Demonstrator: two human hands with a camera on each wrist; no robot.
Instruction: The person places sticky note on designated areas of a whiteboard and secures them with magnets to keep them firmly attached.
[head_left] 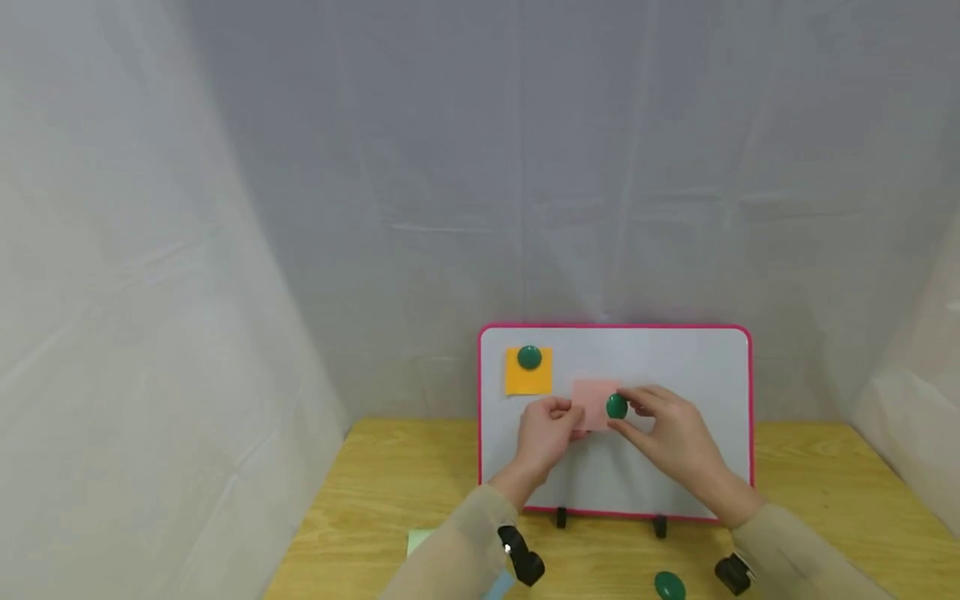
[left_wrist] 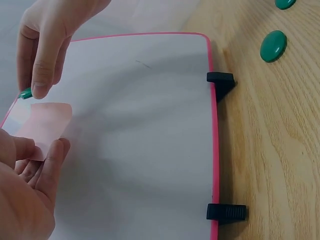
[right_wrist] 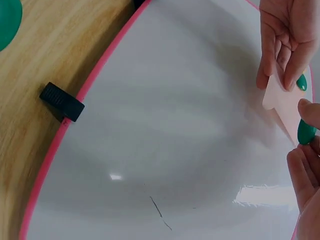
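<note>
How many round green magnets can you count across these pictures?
4: one on the orange note, one pinched by the right hand, two on the wooden table. Others may be hidden.

the whiteboard (head_left: 675,467) is white with a pink frame; an orange note (head_left: 528,379) at its upper left; a pale pink note (head_left: 592,400); green magnets (head_left: 617,407); a light wooden table (head_left: 375,500); black board feet (head_left: 660,526).
</note>
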